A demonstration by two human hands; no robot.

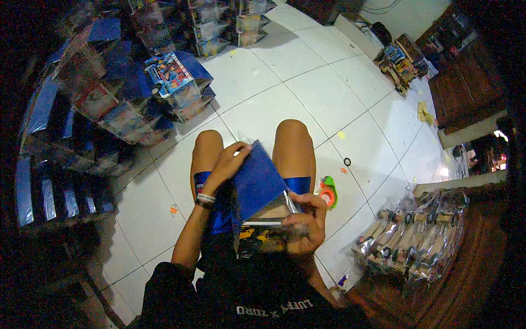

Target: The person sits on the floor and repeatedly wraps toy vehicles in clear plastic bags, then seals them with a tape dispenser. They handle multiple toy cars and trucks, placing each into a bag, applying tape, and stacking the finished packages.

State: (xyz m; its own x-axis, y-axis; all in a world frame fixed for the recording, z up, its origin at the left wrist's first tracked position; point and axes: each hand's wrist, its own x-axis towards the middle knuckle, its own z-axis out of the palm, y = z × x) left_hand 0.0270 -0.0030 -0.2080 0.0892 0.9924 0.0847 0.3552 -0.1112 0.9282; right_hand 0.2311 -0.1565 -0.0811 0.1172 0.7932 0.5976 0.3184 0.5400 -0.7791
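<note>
A blue toy box with a clear plastic window (260,192) rests on my lap between my knees. My left hand (227,162) grips its far top edge, fingers curled over the blue card. My right hand (304,222) holds the near right corner, over the clear window where a yellow toy shows inside. I sit on the white tiled floor (307,93) with my legs bent.
Stacks of similar blue boxes (118,104) stand to my left and behind. A pile of wooden toy vehicles in clear wrap (411,236) lies at my right. An orange and green tape roll (329,192) sits by my right knee. More toys (402,60) line the far wall.
</note>
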